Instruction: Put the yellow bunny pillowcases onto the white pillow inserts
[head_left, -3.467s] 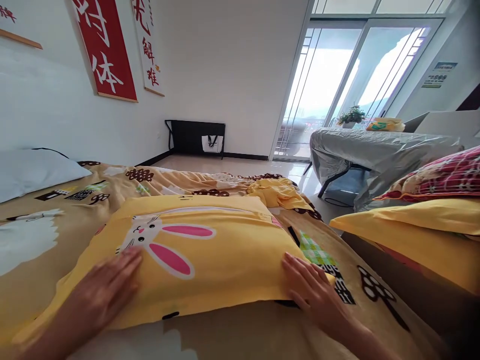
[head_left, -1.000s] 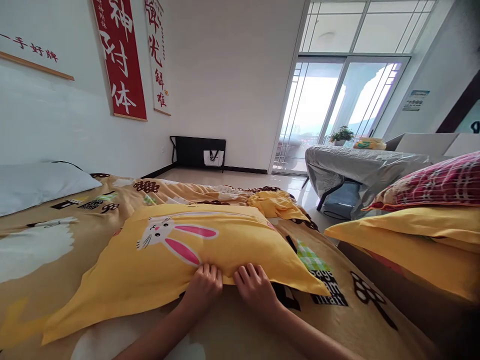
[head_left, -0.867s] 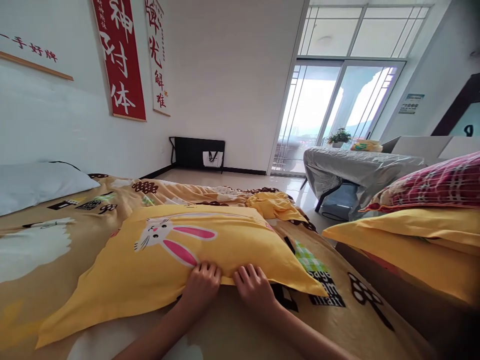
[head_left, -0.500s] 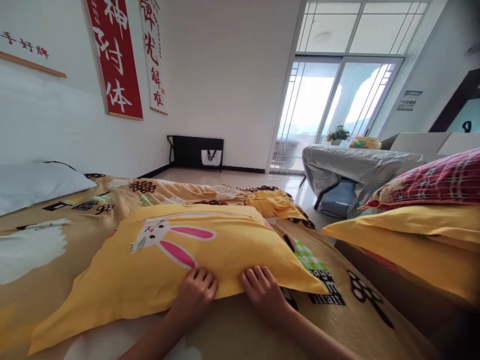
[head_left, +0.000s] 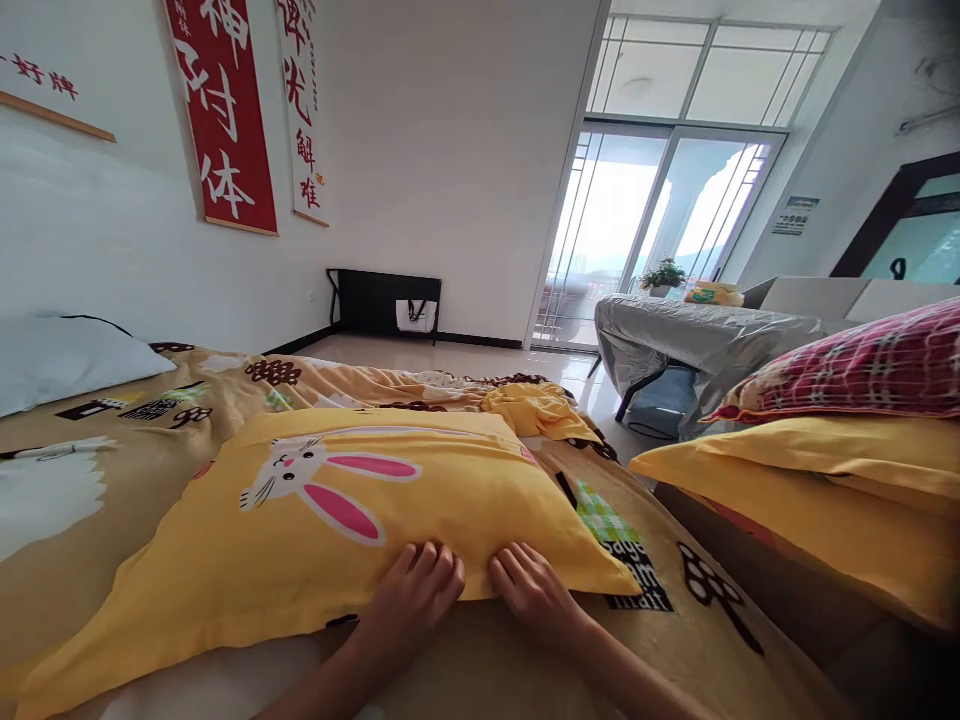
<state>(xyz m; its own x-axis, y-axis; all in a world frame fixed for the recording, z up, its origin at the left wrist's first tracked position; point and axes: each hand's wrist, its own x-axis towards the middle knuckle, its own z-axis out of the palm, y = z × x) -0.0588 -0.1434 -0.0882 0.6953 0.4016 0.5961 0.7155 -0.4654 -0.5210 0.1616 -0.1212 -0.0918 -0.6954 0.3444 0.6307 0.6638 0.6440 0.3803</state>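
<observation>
A yellow pillow (head_left: 315,530) with a white and pink rabbit printed on it lies flat on the tan patterned bed sheet (head_left: 90,480). Both my hands rest side by side at the middle of its near edge. My left hand (head_left: 416,590) lies palm down with fingers stretched onto the pillow's hem. My right hand (head_left: 529,590) sits just to the right, fingers extended and touching the same edge. Neither hand holds anything.
A white pillow (head_left: 67,355) lies at the far left by the wall. Stacked yellow pillows (head_left: 810,480) topped by a red plaid one (head_left: 862,365) sit at right. A crumpled yellow cloth (head_left: 536,405) lies at the bed's foot. A covered table (head_left: 705,335) stands by the glass doors.
My hands came from the pillow's two sides to the middle of its near edge. Since a second ago they have shifted slightly right, fingers flattening on the hem.
</observation>
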